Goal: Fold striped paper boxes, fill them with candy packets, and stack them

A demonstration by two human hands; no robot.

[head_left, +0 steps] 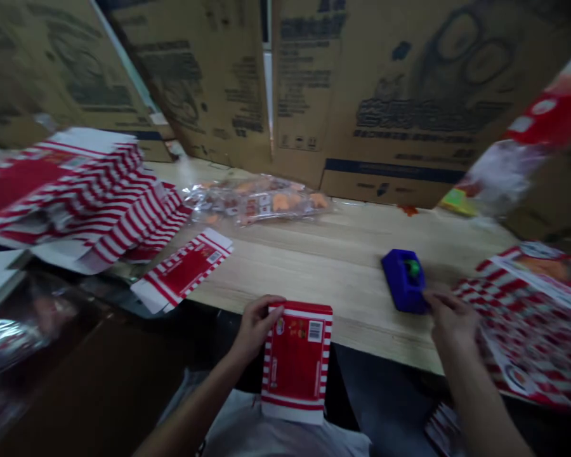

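While L hand [254,327] holds carton [295,365] off-edge, R hand [452,320] by block [402,282].

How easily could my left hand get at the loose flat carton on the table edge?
Probably yes, though not freely: the left hand grips a striped carton, so it is occupied. The flat carton lies close to its left with nothing between.

folded carton [295,362]: printed card, looking smooth, catching a slight sheen
blue block [403,280]: plastic, looking smooth and kinda glossy
desk [314,266]: pale wood, grain showing, looking matt
clear bag [259,200]: thin plastic film, crinkling and shining
back boxes [400,95]: brown cardboard, looking dull
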